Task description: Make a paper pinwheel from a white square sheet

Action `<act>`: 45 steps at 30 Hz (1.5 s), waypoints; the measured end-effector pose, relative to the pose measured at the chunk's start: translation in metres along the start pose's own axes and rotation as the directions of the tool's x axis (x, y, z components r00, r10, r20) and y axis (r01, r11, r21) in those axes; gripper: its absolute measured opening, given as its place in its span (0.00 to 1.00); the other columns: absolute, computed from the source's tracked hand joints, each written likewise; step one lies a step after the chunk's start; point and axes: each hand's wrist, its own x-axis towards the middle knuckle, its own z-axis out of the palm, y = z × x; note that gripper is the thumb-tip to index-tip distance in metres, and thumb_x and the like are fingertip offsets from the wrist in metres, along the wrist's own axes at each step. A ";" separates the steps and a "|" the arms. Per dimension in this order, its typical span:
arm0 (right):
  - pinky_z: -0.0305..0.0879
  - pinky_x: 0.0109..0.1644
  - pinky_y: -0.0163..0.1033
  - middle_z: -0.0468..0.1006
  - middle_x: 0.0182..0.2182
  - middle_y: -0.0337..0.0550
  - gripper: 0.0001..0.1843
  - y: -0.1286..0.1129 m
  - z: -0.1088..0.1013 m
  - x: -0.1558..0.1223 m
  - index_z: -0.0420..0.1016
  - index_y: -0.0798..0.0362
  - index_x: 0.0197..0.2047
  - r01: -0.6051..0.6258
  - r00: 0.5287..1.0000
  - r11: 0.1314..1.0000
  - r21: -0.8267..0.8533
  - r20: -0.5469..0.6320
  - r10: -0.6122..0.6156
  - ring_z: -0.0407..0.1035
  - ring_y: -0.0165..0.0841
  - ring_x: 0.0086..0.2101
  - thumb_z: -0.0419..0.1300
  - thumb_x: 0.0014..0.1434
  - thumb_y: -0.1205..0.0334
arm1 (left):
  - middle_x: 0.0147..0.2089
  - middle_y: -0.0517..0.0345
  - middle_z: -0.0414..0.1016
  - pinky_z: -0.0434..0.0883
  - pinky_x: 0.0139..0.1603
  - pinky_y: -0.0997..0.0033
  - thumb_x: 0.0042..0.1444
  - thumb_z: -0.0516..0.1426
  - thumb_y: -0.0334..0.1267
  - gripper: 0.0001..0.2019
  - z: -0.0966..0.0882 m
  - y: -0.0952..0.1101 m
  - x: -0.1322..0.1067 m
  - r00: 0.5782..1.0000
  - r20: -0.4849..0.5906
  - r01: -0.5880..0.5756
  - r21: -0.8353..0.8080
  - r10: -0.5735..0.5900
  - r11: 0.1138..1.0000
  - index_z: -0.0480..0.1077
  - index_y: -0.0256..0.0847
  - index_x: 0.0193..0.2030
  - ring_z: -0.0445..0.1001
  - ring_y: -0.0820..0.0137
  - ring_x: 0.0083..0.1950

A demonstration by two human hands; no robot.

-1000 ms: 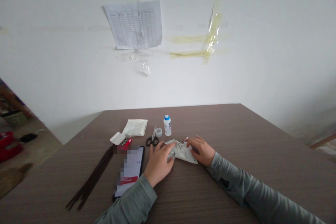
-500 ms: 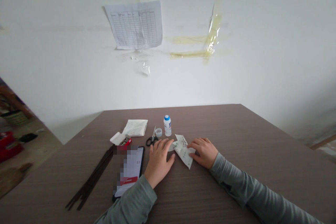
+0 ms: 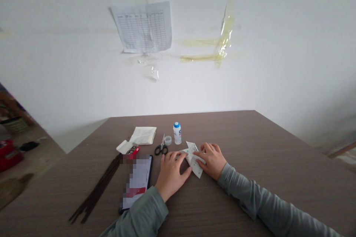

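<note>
A folded piece of printed paper (image 3: 195,163), white with small greenish marks and pointed corners, lies on the table between my hands. My right hand (image 3: 213,160) has its thumb and fingertips closed on the paper's right side. On the opposite side, my left hand (image 3: 172,176) is open, thumb and index finger spread, with the fingertips at the paper's left edge. Whether they press on it I cannot tell. Beyond the hands stand a white bottle with a blue cap (image 3: 177,134) and a small clear round container (image 3: 168,140). Black-handled scissors (image 3: 161,149) lie beside the container.
Left of my left hand lies a phone (image 3: 140,177), partly blurred. Several thin dark strips (image 3: 96,189) reach toward the near left edge. Behind them are an open red-and-white box (image 3: 130,149) of small pieces and a paper stack (image 3: 144,135). A wall bounds the table's far side.
My left hand has moved right, bringing its thumb and index finger up to the paper. My right hand has shifted slightly left over the paper.
</note>
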 end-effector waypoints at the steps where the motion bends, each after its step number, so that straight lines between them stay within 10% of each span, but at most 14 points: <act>1: 0.76 0.74 0.61 0.92 0.59 0.52 0.21 -0.002 0.000 0.000 0.99 0.36 0.69 -0.004 1.000 1.000 -0.008 -0.001 0.004 0.84 0.51 0.58 0.74 0.79 0.62 | 0.74 0.47 0.92 0.76 0.89 0.23 0.77 0.74 0.46 0.23 0.001 0.000 0.000 1.000 -0.001 0.000 -0.001 0.000 1.000 0.89 0.57 0.75 0.85 0.38 0.80; 11: 0.73 0.83 0.81 0.90 0.61 0.54 0.22 -0.017 0.006 0.007 1.00 0.30 0.68 -0.295 0.946 0.956 0.008 0.146 0.291 0.83 0.61 0.63 0.79 0.75 0.55 | 0.72 0.49 0.94 0.79 0.86 0.26 0.78 0.74 0.52 0.19 0.003 0.002 0.000 1.000 -0.009 0.006 0.017 -0.006 1.000 0.91 0.58 0.71 0.85 0.38 0.78; 45: 0.76 0.85 0.75 0.91 0.71 0.50 0.20 -0.012 -0.004 0.004 1.01 0.21 0.65 -0.317 0.938 0.939 0.135 0.192 0.289 0.82 0.64 0.72 0.78 0.76 0.51 | 0.75 0.45 0.90 0.76 0.88 0.18 0.76 0.75 0.47 0.20 -0.003 0.006 0.000 0.999 0.046 0.014 0.021 -0.015 1.000 0.94 0.62 0.72 0.83 0.36 0.80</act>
